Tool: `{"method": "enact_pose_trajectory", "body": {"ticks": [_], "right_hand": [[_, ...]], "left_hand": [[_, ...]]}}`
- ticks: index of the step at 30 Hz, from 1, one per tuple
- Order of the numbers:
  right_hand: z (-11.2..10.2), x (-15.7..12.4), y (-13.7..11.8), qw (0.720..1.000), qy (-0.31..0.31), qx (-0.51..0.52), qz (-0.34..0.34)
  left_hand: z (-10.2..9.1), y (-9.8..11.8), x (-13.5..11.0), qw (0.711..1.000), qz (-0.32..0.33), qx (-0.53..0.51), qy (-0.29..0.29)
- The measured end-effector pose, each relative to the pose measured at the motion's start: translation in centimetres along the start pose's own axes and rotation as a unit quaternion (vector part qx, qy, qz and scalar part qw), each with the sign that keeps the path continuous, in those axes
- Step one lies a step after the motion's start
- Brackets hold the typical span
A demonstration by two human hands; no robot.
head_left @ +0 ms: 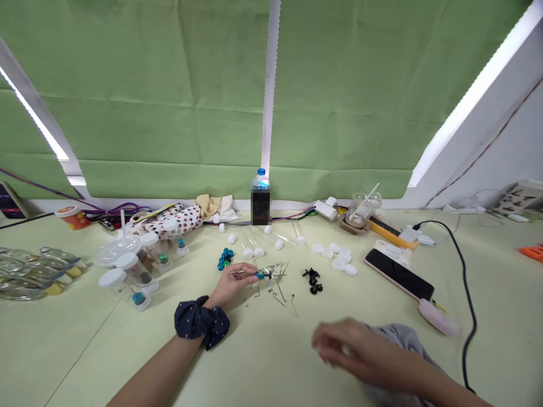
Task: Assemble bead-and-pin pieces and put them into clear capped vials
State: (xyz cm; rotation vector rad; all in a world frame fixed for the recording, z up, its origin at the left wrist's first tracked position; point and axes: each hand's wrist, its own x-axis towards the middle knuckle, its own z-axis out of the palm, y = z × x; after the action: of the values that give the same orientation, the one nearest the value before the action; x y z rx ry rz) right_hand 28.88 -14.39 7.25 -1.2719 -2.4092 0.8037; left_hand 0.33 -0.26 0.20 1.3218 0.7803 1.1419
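My left hand (232, 284), a dark dotted scrunchie (199, 321) on its wrist, is closed with its fingertips on a small blue part (260, 275) that has a black piece at its right end. Under and beside it lie several thin bent metal wires (278, 277). Lower right, my right hand (350, 346) hangs over the table beside grey cloth (399, 339); its fingers are curled and smeared by motion, so I cannot make out anything in them. Several shiny blue and green parts (225, 258) sit left of the wires, and small black parts (313, 280) lie to the right.
White round caps (339, 258) and clear tubes with white caps (257, 249) lie farther back. Capped clear containers (132, 268) stand at left. A water bottle (261, 186) stands at the back. At right are a phone (399, 275) and a black cable (465, 282).
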Motion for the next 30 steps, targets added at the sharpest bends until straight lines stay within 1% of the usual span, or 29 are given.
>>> {"method": "enact_pose_trajectory", "body": {"ticks": [1, 3, 4, 5, 7, 9, 11, 14, 19, 22, 25, 27, 30], "right_hand": [[-0.4, 2.7, 0.7, 1.0, -0.002, 0.006, -0.019], [-0.8, 7.6, 1.8, 0.998, 0.043, -0.005, -0.051], [-0.7, 9.5, 2.3, 0.996, 0.061, -0.01, -0.062], [-0.5, 10.9, 2.7, 0.995, 0.073, -0.014, -0.07], [0.5, 12.3, 3.2, 0.991, 0.103, -0.016, -0.079], [1.6, 12.4, 3.5, 0.986, 0.134, -0.02, -0.092], [2.7, 12.1, 3.7, 0.98, 0.175, -0.017, -0.088], [3.7, 11.7, 3.7, 0.977, 0.198, 0.004, -0.079], [3.8, 12.0, 3.1, 0.971, 0.217, 0.041, -0.086], [3.8, 12.3, 2.9, 0.966, 0.238, 0.077, -0.06], [4.1, 12.7, 2.9, 0.956, 0.257, 0.135, -0.03], [4.3, 12.9, 2.9, 0.95, 0.262, 0.171, -0.025], [4.6, 13.0, 2.7, 0.944, 0.265, 0.194, -0.023]], "left_hand": [[0.0, 0.1, -0.1, 1.0, -0.01, -0.001, -0.001], [0.0, 0.3, -0.3, 1.0, -0.023, 0.003, -0.004], [0.0, 0.3, -0.3, 1.0, -0.026, 0.003, -0.005], [0.0, 0.4, -0.3, 1.0, -0.024, 0.004, 0.0], [0.0, 0.4, -0.3, 1.0, -0.008, 0.005, 0.009], [0.2, 0.3, -0.3, 1.0, 0.005, 0.011, 0.002], [0.4, 0.1, -0.3, 1.0, 0.005, 0.021, -0.015], [0.7, 0.1, -0.4, 0.999, 0.0, 0.03, -0.02], [0.8, 0.3, -0.4, 0.998, 0.003, 0.049, -0.029], [1.0, 0.4, -0.3, 0.999, 0.023, 0.04, -0.014], [1.3, 0.7, -0.2, 0.998, 0.048, 0.039, 0.003], [1.6, 1.0, -0.2, 0.997, 0.055, 0.043, 0.009], [1.9, 1.3, -0.7, 0.997, 0.055, 0.046, 0.017]]}}
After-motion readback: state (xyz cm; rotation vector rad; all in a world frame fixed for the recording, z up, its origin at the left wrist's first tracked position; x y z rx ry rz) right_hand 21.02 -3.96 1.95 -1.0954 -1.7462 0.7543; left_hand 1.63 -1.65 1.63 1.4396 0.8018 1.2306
